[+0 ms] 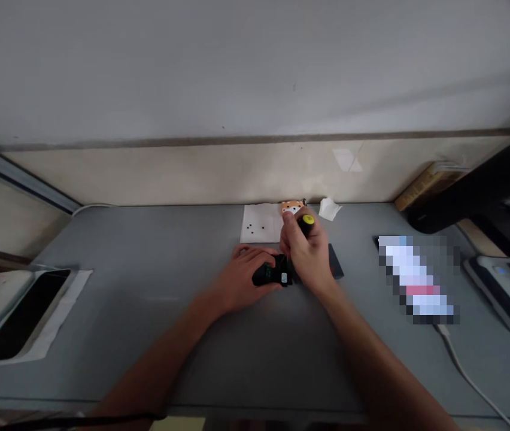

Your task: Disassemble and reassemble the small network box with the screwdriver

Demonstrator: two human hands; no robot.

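My left hand (248, 275) is closed around a small black device (274, 274) with a green patch and a white label, and presses it down on the grey table. In my right hand (304, 251) is a screwdriver (307, 223), its black handle with the yellow end cap pointing up; the shaft and tip are hidden by my hand. Under and beside my right wrist lies a dark flat piece (336, 262). Behind my hands a white paper (259, 222) carries several tiny black bits, possibly screws. An orange-and-white animal-face item (293, 207) sits at its right.
A crumpled white tissue (329, 209) lies by the wall. To the right are a blurred-out phone (416, 278) with a cable (466, 365), a black cylinder (474, 185) and a power strip (506, 299). At left, a black phone (28, 314) rests on white paper.
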